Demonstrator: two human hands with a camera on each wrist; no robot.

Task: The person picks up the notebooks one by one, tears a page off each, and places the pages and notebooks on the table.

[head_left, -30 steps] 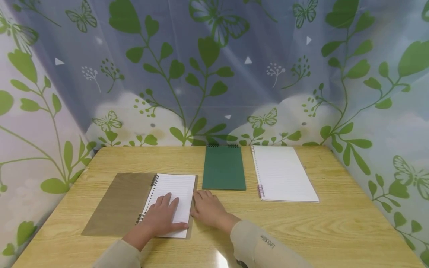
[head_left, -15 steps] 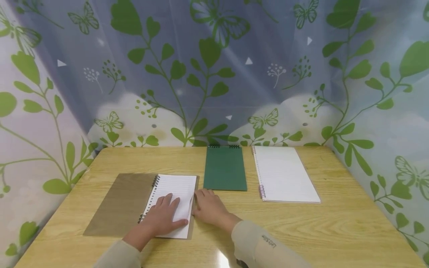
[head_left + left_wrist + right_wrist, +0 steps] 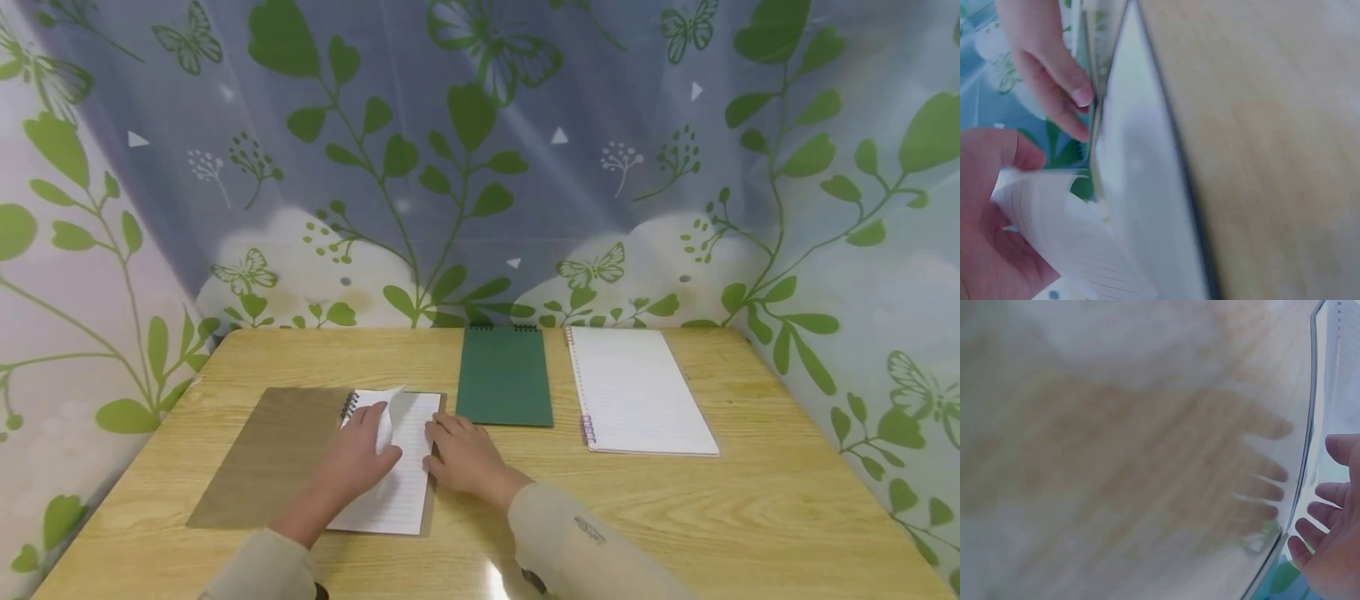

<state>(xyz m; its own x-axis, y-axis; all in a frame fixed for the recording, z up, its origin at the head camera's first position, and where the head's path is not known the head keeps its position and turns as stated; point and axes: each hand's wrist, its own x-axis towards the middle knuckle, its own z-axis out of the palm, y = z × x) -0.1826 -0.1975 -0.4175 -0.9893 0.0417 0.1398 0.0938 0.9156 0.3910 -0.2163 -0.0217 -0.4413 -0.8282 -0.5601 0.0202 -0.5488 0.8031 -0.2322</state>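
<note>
A spiral notebook (image 3: pixel 408 500) lies on the table, its brown cover (image 3: pixel 273 454) folded out to the left. Over the ruled sheets is my left hand (image 3: pixel 348 458), holding a lifted page (image 3: pixel 386 427) that curls up between thumb and fingers. The left wrist view shows this bent page (image 3: pixel 1079 231) running up against the left hand (image 3: pixel 985 231). My right hand (image 3: pixel 465 457) rests along the notebook's right edge, fingertips on its margin. Its fingers are spread and loosely extended in the right wrist view, where the hand (image 3: pixel 1335 550) sits at the frame's right side.
Behind the right hand lies a closed green notebook (image 3: pixel 504 377) with black rings at its top. Farther right, a larger notebook (image 3: pixel 641 390) with pink rings shows a ruled page. Wood-grain table (image 3: pixel 675 525) extends to the right; a leaf-patterned curtain (image 3: pixel 480 167) encloses the back and sides.
My left hand, flat on the page before, has lifted that page and moved slightly left with it. The right fingers, at the page's edge earlier, now lie on the notebook's right margin.
</note>
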